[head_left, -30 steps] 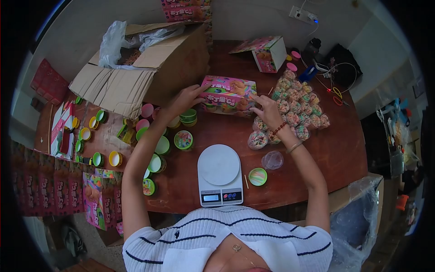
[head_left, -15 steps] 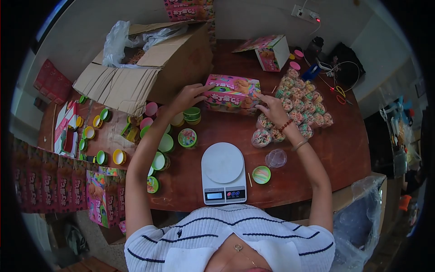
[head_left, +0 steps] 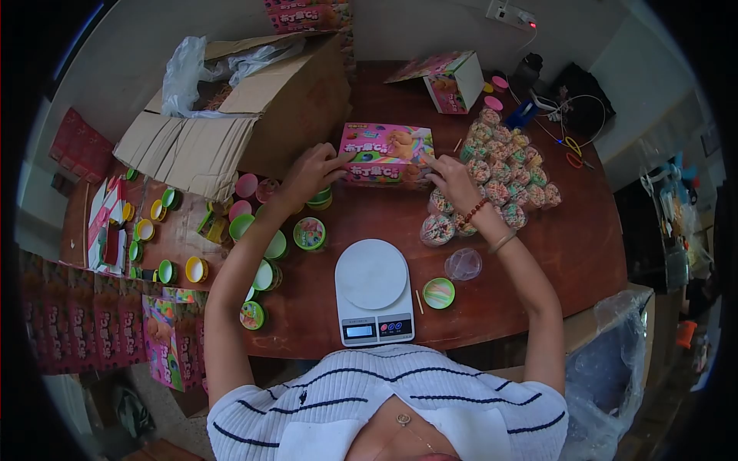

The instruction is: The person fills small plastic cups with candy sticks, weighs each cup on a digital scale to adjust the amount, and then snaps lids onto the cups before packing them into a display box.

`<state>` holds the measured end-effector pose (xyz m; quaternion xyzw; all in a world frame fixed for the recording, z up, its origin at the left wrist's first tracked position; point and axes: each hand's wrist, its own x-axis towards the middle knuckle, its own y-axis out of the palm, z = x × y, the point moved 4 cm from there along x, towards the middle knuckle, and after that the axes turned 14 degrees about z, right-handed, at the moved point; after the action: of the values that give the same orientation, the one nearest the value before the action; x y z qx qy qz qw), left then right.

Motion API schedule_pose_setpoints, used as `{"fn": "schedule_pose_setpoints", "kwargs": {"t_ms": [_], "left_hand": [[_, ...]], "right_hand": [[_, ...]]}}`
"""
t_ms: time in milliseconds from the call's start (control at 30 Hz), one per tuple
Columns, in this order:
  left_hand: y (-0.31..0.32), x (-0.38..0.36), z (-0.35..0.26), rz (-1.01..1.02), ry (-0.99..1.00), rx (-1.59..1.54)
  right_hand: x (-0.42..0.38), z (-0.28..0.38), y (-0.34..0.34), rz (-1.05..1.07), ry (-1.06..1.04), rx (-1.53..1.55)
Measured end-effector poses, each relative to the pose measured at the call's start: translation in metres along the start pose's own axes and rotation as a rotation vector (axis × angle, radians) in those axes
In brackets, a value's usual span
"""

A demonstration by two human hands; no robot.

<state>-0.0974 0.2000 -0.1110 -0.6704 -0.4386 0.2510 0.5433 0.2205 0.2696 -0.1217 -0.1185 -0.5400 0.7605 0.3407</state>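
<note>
A pink printed box, lid closed, lies on the brown table in front of me. At its left end my left hand touches the box with its fingers. My right hand rests its fingertips on the right end of the same box. Below the box sits a white kitchen scale with a bare plate. To the scale's right are a green-rimmed tub and a clear plastic cup. Beside my right wrist stand clear cups with colourful contents.
A large open carton with plastic bags fills the back left. Green, yellow and pink tubs spread over the left side. Farther back are an open printed box, scissors and cables. A plastic-lined carton stands lower right.
Both hands remain at the ends of the pink box, with their fingers slightly shifted along it. The whole view has moved a little, so everything appears slightly farther left.
</note>
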Motion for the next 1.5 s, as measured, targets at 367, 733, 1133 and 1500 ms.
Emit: {"fn": "schedule_pose_setpoints", "kwargs": {"t_ms": [367, 733, 1133, 1500], "left_hand": [[0.054, 0.034, -0.014, -0.058, -0.094, 0.22], [0.033, 0.027, -0.017, 0.253, -0.302, -0.224], [-0.021, -0.005, -0.066, -0.128, -0.202, -0.107], [-0.112, -0.306, -0.27, -0.716, -0.888, 0.085]], "right_hand": [[0.023, 0.006, 0.034, 0.123, 0.005, -0.155], [0.054, -0.006, 0.047, 0.365, 0.284, 0.016], [0.031, 0.05, -0.026, -0.016, 0.068, 0.119], [-0.013, 0.346, -0.062, 0.122, -0.509, 0.092]]}}
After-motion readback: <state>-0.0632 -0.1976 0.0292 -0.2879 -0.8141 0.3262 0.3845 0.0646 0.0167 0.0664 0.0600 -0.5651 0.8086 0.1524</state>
